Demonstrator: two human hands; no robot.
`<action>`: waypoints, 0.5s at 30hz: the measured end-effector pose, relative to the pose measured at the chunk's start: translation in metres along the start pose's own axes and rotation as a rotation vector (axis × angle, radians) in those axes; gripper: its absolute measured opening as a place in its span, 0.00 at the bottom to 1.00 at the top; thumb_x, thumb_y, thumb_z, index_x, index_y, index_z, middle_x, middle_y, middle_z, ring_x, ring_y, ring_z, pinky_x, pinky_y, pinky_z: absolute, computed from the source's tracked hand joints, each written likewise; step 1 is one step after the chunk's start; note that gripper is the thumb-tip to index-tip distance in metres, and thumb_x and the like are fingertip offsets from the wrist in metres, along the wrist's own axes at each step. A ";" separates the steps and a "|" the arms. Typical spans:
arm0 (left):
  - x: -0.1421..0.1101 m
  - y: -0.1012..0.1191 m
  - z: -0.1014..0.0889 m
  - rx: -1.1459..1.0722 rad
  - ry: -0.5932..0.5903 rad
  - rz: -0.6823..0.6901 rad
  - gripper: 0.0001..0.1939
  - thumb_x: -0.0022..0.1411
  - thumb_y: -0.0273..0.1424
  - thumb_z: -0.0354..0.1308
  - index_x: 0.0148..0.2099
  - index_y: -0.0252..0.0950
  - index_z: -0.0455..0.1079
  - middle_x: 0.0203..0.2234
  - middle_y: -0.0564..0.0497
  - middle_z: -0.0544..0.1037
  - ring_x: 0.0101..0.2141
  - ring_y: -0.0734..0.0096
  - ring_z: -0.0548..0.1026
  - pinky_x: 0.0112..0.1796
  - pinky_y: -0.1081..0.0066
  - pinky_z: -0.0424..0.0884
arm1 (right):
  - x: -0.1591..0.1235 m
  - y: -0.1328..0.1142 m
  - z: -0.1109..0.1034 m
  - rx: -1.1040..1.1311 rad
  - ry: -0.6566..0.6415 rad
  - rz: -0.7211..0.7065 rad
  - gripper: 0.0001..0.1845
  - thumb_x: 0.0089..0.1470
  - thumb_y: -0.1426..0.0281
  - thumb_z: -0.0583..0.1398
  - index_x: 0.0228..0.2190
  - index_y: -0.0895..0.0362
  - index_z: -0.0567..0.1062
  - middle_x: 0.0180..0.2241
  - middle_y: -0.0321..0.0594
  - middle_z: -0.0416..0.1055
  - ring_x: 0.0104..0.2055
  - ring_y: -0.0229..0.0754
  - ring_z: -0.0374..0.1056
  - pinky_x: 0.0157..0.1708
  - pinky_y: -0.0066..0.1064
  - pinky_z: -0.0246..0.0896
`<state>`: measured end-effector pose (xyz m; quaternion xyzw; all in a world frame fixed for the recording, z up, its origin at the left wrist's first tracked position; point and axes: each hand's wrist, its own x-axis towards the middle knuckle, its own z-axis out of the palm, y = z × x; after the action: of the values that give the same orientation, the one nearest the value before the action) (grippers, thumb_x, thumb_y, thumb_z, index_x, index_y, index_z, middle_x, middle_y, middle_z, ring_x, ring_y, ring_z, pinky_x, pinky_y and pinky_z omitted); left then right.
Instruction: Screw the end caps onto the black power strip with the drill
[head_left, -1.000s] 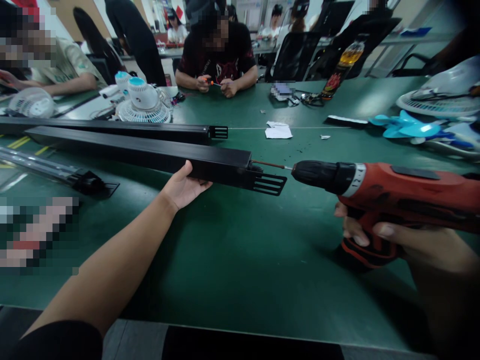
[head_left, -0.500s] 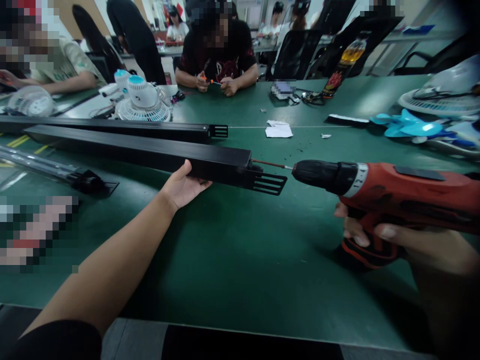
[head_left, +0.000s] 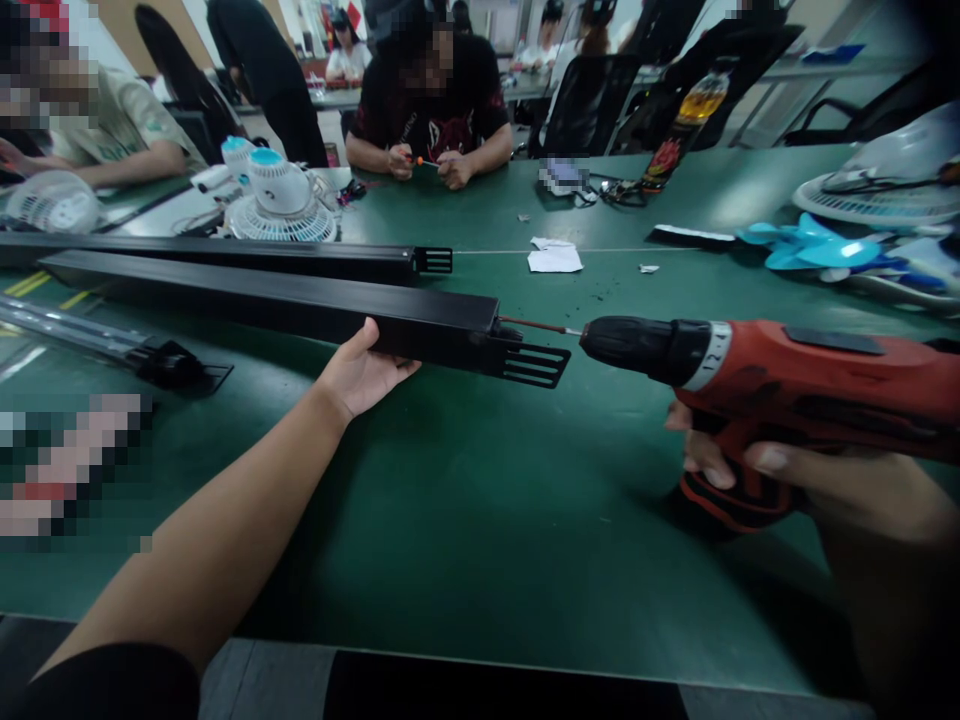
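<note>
My left hand [head_left: 367, 372] is wrapped round the underside and near side of a long black rectangular tube [head_left: 285, 300], thumb up against its side. A slotted black tab [head_left: 536, 365] sticks out of the tube's right end. My right hand [head_left: 750, 465] grips a red and black cordless drill [head_left: 817, 375] by its handle, held level and pointing left. From the drill's chuck a long thin bit [head_left: 536, 325] reaches into the tube's open end; where its tip sits is hidden inside.
A second black tube [head_left: 360, 258] lies behind, and a clear-sided one [head_left: 75, 330] at left. White fan parts [head_left: 277, 200], paper scraps [head_left: 555, 256], blue fan blades [head_left: 825, 245] and a bottle [head_left: 686, 120] stand on the green table [head_left: 487, 540]. A person opposite [head_left: 427, 110] holds a screwdriver.
The view has shifted very slightly. My hands, the drill and the tube keep the same positions relative to each other.
</note>
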<state>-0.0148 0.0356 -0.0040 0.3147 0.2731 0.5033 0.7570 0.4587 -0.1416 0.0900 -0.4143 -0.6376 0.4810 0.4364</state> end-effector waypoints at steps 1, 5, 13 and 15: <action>0.000 0.000 0.001 0.002 0.003 0.004 0.26 0.75 0.51 0.80 0.66 0.45 0.85 0.58 0.41 0.93 0.65 0.43 0.89 0.64 0.54 0.87 | -0.001 0.002 -0.001 0.003 0.005 0.020 0.22 0.70 0.50 0.83 0.52 0.52 0.94 0.27 0.42 0.86 0.21 0.45 0.79 0.20 0.32 0.78; -0.001 -0.001 0.003 0.011 0.024 0.013 0.25 0.75 0.51 0.80 0.65 0.44 0.85 0.58 0.41 0.93 0.64 0.44 0.90 0.62 0.54 0.89 | -0.004 0.008 -0.003 0.029 0.038 0.033 0.23 0.69 0.50 0.84 0.51 0.54 0.94 0.27 0.42 0.86 0.19 0.42 0.74 0.18 0.31 0.73; 0.000 0.000 0.001 0.009 0.010 0.007 0.25 0.76 0.52 0.79 0.65 0.46 0.85 0.56 0.42 0.93 0.65 0.45 0.89 0.62 0.55 0.88 | 0.003 -0.002 0.006 0.024 0.055 0.040 0.25 0.63 0.47 0.86 0.47 0.53 0.94 0.25 0.37 0.81 0.17 0.42 0.73 0.15 0.32 0.73; 0.000 0.000 0.001 0.010 0.011 0.004 0.24 0.77 0.52 0.78 0.65 0.46 0.85 0.56 0.43 0.94 0.65 0.44 0.89 0.63 0.55 0.88 | 0.004 -0.003 0.007 0.018 0.051 0.031 0.25 0.63 0.46 0.86 0.46 0.53 0.94 0.25 0.38 0.82 0.17 0.41 0.73 0.15 0.31 0.73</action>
<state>-0.0138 0.0350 -0.0036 0.3164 0.2792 0.5051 0.7528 0.4507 -0.1403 0.0928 -0.4321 -0.6155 0.4829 0.4486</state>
